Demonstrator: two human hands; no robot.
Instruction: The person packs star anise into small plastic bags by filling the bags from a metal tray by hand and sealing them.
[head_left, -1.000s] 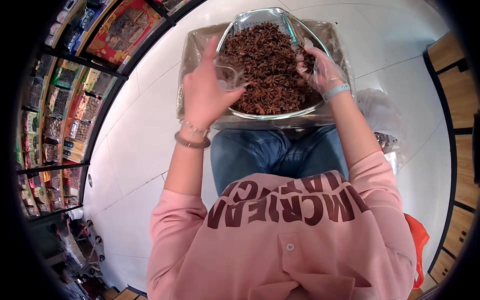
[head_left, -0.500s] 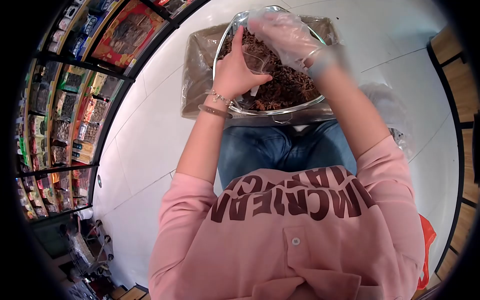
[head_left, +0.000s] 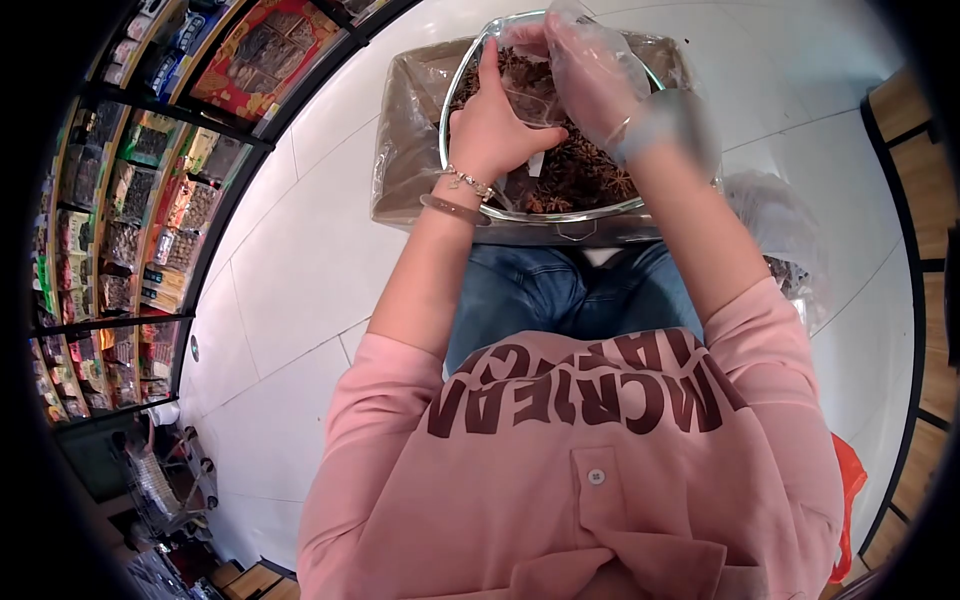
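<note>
A metal-rimmed basin (head_left: 458,95) holds a heap of dark brown star anise (head_left: 610,178). On the left, my bare left hand (head_left: 492,135) reaches over the basin, thumb and forefinger spread around a clear plastic container (head_left: 535,108). A small white label (head_left: 537,163) shows below the thumb. My right hand (head_left: 595,85) wears a loose clear plastic glove and curls over the far side of that container. Its fingertips are partly hidden, and what they hold cannot be made out.
The basin rests on a plastic-lined box (head_left: 400,150) by my knees. A clear plastic bag (head_left: 775,225) lies on the floor to the right, a red bag (head_left: 850,490) below it. Shelves of packaged goods (head_left: 130,200) line the left; a wooden shelf unit (head_left: 900,120) stands right.
In the picture, the basin and both hands sit slightly further right. My gloved right hand has turned more upright, its fingers curling in toward my left hand.
</note>
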